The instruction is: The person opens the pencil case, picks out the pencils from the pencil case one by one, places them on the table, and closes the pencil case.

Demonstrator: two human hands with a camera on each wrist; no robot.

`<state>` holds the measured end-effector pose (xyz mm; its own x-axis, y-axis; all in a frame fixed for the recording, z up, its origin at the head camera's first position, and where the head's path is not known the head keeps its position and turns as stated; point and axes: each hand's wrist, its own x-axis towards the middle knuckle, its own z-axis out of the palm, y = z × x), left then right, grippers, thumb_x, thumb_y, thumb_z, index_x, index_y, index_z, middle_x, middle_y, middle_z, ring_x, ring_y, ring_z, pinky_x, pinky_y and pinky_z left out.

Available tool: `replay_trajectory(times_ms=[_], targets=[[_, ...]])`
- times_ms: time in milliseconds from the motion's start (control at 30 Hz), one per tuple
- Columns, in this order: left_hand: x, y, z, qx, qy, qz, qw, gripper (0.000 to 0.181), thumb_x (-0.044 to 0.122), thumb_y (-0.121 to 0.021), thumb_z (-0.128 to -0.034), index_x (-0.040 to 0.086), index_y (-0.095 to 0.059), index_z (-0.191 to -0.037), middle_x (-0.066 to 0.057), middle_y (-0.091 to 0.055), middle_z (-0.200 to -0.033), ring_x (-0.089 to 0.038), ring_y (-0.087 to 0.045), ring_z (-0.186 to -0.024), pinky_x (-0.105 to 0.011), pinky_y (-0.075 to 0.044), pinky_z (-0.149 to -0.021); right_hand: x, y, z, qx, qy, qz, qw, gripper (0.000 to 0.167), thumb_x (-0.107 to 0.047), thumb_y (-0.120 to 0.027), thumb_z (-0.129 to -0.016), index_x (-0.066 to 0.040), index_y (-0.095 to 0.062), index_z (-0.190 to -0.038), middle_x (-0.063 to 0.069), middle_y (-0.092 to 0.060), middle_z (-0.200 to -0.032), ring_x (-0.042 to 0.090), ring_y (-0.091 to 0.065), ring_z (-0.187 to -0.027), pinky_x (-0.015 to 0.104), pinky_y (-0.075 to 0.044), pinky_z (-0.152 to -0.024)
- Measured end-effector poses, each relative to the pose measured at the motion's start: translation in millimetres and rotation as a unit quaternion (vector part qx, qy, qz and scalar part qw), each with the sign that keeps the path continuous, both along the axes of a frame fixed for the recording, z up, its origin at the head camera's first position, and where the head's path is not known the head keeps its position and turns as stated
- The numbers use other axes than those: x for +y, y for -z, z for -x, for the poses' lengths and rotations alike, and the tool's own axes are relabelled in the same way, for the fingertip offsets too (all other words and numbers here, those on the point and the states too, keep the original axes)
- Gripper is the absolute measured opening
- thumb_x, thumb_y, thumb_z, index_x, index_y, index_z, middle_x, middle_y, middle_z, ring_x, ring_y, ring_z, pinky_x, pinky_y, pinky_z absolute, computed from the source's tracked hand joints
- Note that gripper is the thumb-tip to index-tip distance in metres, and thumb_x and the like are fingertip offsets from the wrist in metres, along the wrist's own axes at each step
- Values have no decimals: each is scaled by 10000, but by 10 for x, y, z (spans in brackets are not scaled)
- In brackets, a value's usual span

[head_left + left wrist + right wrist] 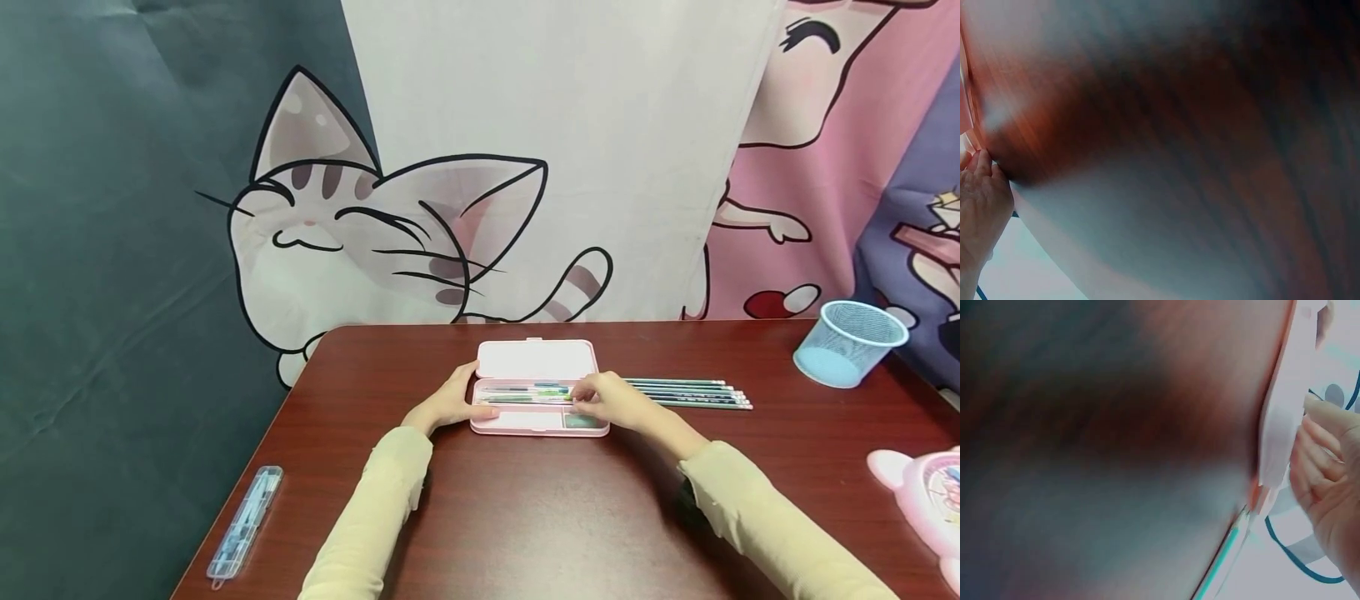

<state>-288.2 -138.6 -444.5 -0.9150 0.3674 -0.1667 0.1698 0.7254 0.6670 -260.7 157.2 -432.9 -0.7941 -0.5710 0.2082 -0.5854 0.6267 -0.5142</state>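
Observation:
A pink pencil case (517,432) lies on the table with its white-lined lid (536,360) folded back. Slim pens (525,393) fill its long rear compartment. My left hand (446,404) holds the case by its left end, thumb over the front part and fingers along the side. At the right end of the compartment, my right hand (611,398) has its fingers curled and pinches a pen with a yellow-green part; the fingertips partly hide it. In the right wrist view, that hand (1332,475) is above the case's end wall (1279,444).
Several green pencils (690,393) lie side by side right of the case. A blue mesh pen holder (851,346) stands at the back right. A pink ear-shaped-topped object (918,492) sits at the right edge, a clear narrow box (245,525) at the front left.

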Motion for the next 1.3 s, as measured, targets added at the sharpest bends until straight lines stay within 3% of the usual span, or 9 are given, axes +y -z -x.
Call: replay_trajectory(times_ms=[167, 500, 767, 1033, 1300], targets=[[15, 4, -4, 31, -4, 21, 10000, 990, 403, -757, -708, 106, -181, -1457, -84, -230, -1492, -207, -242, -1368, -400, -232, -1116, -22, -37, -6, -151, -86, -263, 9995, 75, -39, -666, -797, -3, -682, -861, 68, -699, -805, 109, -618, -745, 238, -498, -632], [33, 6, -2, 46, 40, 26, 10000, 987, 389, -750, -718, 94, -169, -1459, -101, -221, -1493, -224, -240, -1366, -416, -231, -1113, 7, -63, -12, -319, -93, -16, 9994, 84, -16, -689, -773, 10, -677, -851, 48, -618, -771, 82, -558, -701, 208, -477, -622], [23, 24, 18, -35, -38, 40, 10000, 994, 396, -759, -707, 125, -173, -1462, -75, -213, -1500, -210, -226, -1373, -410, -218, -1120, 169, -93, -22, 343, -273, -38, 9990, 72, 37, -671, -765, 27, -646, -832, 77, -610, -771, 149, -603, -706, 247, -506, -627], [0, 9, 9, -60, -64, 20, 10000, 1001, 395, -762, -705, 124, -170, -1464, -86, -216, -1498, -226, -226, -1373, -427, -218, -1116, 557, -27, -83, 718, -128, 133, 9972, 113, 70, -687, -730, 17, -615, -799, 57, -595, -739, 134, -592, -672, 273, -502, -613], [9, 13, 5, -67, -68, 14, 10000, 1003, 400, -764, -701, 132, -171, -1464, -74, -212, -1500, -211, -221, -1377, -415, -219, -1119, 995, -24, -202, 894, 232, 61, 9957, 151, 38, -718, -708, -28, -606, -786, -4, -584, -723, 33, -537, -662, 236, -470, -585]])
